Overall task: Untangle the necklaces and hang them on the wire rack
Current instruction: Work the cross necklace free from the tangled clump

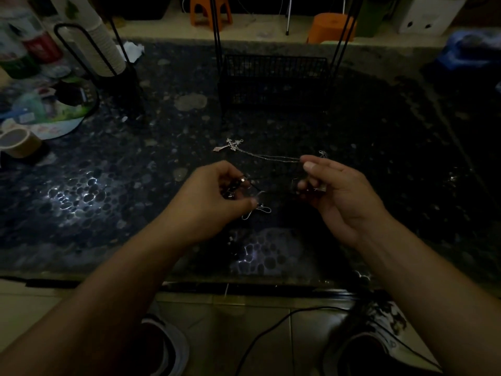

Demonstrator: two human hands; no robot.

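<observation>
- Dark speckled bench (108,191), dimly lit, carries all items.
- Left hand (214,196): fingers curled, pinching a dark tangled necklace cord (254,185) above the bench.
- Cross pendant (229,146) lies on the bench; its silver chain (271,156) runs rightward.
- Right hand (333,185): fingers curled, pinching the cord's other end.
- Wire rack (273,80) stands behind, well apart.

The wire rack (273,77) top runs past the upper edge.

One head-worn wide-angle camera looks forward and steeply down from close above the dark counter (113,202), with floor tiles (238,321) along the bottom edge.
</observation>
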